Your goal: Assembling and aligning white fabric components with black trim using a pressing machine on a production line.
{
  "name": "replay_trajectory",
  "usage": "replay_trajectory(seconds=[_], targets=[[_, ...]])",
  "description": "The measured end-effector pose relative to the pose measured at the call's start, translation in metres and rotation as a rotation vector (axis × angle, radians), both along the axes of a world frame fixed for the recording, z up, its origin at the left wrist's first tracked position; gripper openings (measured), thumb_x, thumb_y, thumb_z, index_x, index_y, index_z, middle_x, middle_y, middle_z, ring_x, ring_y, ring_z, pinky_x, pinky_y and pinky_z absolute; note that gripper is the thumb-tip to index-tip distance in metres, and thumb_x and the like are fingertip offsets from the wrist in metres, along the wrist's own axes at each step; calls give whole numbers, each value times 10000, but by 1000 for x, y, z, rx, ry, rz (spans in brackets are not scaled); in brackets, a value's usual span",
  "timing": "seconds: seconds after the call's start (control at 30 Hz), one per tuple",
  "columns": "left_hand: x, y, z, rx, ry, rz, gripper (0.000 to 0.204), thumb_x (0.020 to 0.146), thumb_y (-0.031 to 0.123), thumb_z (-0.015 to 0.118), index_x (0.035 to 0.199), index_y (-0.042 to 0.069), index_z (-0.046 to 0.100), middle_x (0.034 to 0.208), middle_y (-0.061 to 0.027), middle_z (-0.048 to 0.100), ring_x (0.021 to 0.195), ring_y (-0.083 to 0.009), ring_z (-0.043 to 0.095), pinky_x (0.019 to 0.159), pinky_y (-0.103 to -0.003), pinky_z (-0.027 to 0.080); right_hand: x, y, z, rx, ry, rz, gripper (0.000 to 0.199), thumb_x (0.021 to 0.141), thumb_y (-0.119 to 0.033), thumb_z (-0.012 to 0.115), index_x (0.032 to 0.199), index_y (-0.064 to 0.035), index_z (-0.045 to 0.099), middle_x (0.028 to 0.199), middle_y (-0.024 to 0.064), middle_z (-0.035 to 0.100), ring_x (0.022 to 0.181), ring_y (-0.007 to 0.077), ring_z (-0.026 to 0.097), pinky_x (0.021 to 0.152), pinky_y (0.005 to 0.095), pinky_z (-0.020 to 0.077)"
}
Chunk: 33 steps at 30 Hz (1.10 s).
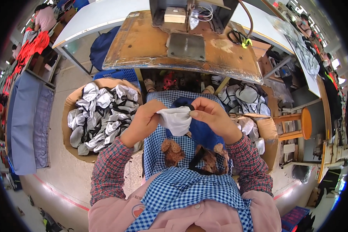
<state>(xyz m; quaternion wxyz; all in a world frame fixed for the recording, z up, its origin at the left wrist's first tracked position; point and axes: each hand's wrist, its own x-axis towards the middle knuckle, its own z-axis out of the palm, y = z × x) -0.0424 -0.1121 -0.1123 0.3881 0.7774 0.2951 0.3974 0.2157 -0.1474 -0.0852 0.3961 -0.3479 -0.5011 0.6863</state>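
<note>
We hold a small white fabric piece (176, 120) above our lap, over the blue-and-white checked apron (181, 185); it is soft, creased, with a dark strap at its top edge. To our left, a cardboard box (70, 103) is heaped with white and grey pieces with black straps (102, 116); another box (270, 135) at our right holds a few more. Our left hand (145, 118) grips the piece's left side, fingers curled together. Our right hand (209, 114) pinches its top edge between thumb and forefinger.
</note>
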Motion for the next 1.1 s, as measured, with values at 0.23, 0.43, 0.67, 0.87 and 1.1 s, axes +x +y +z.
replay_trajectory(seconds=[0.23, 0.43, 0.67, 0.87, 1.1], targets=[[21, 14, 45, -40, 34, -236, 306, 963, 167, 578, 1222, 3, 588, 1204, -128, 615, 1098, -239, 592, 957, -345, 441, 12, -2, 5, 37, 75, 145, 154, 916, -52, 636, 1064, -42, 597, 971, -29, 609, 917, 56, 570, 834, 230, 459], [39, 19, 69, -364, 221, -316, 405, 823, 313, 789, 1063, 24, 635, 986, -39, 625, 921, -136, 573, 827, -286, 444, 26, 1, 7, 94, 109, 74, 179, 882, -30, 647, 1051, -53, 592, 981, -29, 612, 936, 64, 585, 841, 238, 464], [44, 21, 66, -418, 278, -164, 322, 741, 243, 842, 825, 4, 643, 721, -4, 577, 692, -62, 495, 611, -261, 412, 33, 11, 9, 106, -26, 90, 241, 904, -59, 641, 1142, -44, 602, 1038, -20, 632, 973, 85, 598, 878, 258, 471], [45, 32, 54, -372, 339, -221, 318, 724, 210, 844, 847, -11, 651, 742, -15, 599, 718, -75, 531, 658, -269, 432, 21, 16, 19, 624, -411, 12, 316, 927, -152, 680, 1222, -48, 642, 1027, 34, 695, 930, 91, 615, 829, 269, 500], [48, 28, 56, -139, 299, -202, 367, 715, 272, 864, 839, 2, 649, 725, -42, 601, 707, -109, 562, 686, -284, 461, 11, 16, 2, 170, -116, -41, 201, 941, -99, 659, 1127, -27, 686, 943, 18, 703, 863, 47, 604, 757, 218, 493]])
